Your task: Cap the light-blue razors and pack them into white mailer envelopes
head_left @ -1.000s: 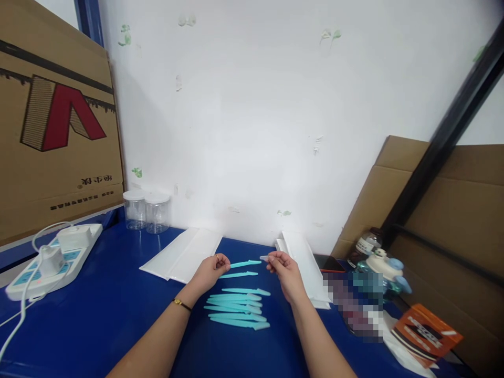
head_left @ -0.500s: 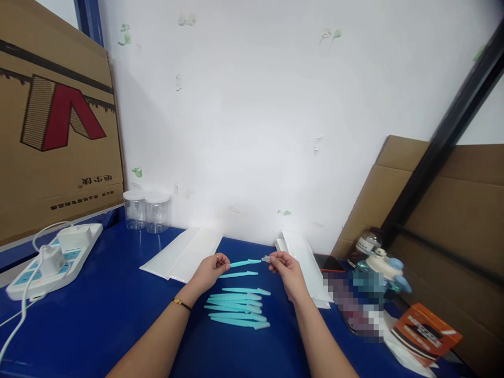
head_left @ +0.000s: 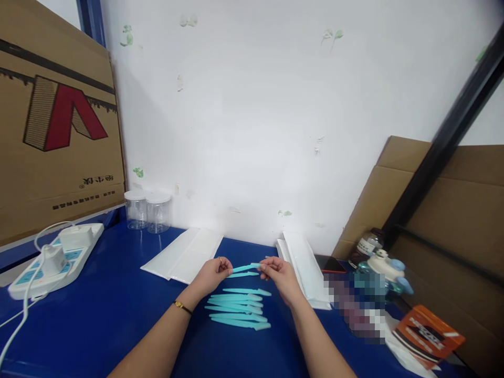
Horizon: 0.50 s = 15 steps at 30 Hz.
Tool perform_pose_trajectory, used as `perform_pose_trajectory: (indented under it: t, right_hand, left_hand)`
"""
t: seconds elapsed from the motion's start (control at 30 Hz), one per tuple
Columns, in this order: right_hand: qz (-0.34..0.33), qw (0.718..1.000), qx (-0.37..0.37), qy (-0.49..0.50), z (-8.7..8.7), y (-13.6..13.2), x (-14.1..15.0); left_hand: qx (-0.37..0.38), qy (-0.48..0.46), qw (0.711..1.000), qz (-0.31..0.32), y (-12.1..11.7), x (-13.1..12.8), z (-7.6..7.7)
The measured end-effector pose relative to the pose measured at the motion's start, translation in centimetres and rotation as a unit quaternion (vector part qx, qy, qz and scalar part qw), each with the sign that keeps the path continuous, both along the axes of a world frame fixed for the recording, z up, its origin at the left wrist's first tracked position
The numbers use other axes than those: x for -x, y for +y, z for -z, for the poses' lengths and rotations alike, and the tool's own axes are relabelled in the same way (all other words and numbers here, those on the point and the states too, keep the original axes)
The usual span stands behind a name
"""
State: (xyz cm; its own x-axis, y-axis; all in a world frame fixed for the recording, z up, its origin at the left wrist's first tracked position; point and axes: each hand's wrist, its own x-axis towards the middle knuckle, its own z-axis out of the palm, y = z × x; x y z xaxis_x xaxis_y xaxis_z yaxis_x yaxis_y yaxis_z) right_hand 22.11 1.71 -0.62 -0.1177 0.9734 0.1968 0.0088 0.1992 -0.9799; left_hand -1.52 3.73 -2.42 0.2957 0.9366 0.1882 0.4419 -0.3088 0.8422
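My left hand (head_left: 214,274) pinches the handle end of a turquoise eyebrow razor (head_left: 244,268), held level above the table. At its other end, the thumb and fingers of my right hand (head_left: 277,273) close on the tip and partly hide it. A small pale piece (head_left: 268,257) shows just behind my right fingers; whether they touch it I cannot tell. Just below the held razor lies another turquoise razor (head_left: 246,274). Several more razors (head_left: 236,308) lie roughly side by side on the blue table (head_left: 236,354), nearer to me.
White flat packets lie at left (head_left: 185,254) and right (head_left: 301,268) of my hands. A power strip (head_left: 59,262) and two clear jars (head_left: 147,212) stand on the left. On the right are a phone (head_left: 331,263), a brown bottle (head_left: 364,247), a teal jug (head_left: 380,275) and an orange box (head_left: 427,336).
My right hand has moved left and slightly down, from holding a small clear cap apart from the razor to gripping the razor's tip. My left hand has shifted slightly right with the razor.
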Motion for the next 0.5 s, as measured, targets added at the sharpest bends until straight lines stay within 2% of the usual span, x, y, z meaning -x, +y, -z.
perform_pose_trajectory:
  t: [0.07, 0.1, 0.13, 0.2, 0.3, 0.4, 0.5]
  right_hand:
    - [0.031, 0.997, -0.024, -0.062, -0.2, 0.7, -1.0]
    - [0.067, 0.991, -0.045, -0.109, -0.4, 1.2, -1.5]
    - [0.117, 0.976, -0.071, -0.169, -0.5, 1.8, -2.1]
    - [0.172, 0.924, -0.096, -0.329, -0.6, 3.2, -2.9]
    - [0.158, 0.89, -0.084, -0.42, 0.1, 5.0, -2.7]
    - [0.152, 0.871, -0.065, -0.463, 1.4, 6.1, -1.5]
    - [0.152, 0.857, -0.057, -0.488, 2.2, 6.7, -0.6]
  left_hand:
    - [0.016, 0.033, 0.999, 0.009, -0.3, 0.0, 0.1]
    - [0.024, 0.052, 0.998, 0.015, -0.4, 0.0, 0.2]
    - [0.03, 0.077, 0.996, 0.021, -0.6, 0.0, 0.2]
    - [0.03, 0.132, 0.991, 0.025, -0.9, 0.0, 0.0]
    - [-0.019, 0.185, 0.983, -0.002, -1.1, 0.0, -0.4]
    - [-0.075, 0.218, 0.971, -0.063, -1.0, 0.0, -0.7]
    - [-0.08, 0.254, 0.961, -0.079, -0.8, -0.2, -0.6]
